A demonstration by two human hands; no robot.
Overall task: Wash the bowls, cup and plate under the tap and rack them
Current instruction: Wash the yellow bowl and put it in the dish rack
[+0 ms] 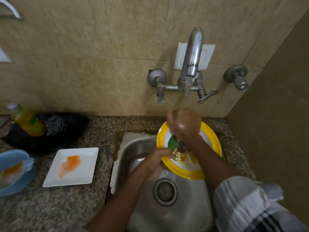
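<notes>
Left hand (156, 162) gripping yellow-rimmed bowl (211, 141) edge over sink (133, 148), right hand (184, 125) fisted inside.

I note a yellow-rimmed bowl (212, 139) with a printed white inside held tilted over the sink under the running tap (192, 54), a white square plate (73, 166) smeared orange flat on the counter, and a stained blue cup (15, 173) left of it.

Two bare forearms. Right arm wears rolled-up sleeve (250, 203), white and pale grey plaid with dark stripes near hem. Left forearm uncovered. Right hand (184, 124) wet; left hand (157, 161) ringless.
</notes>
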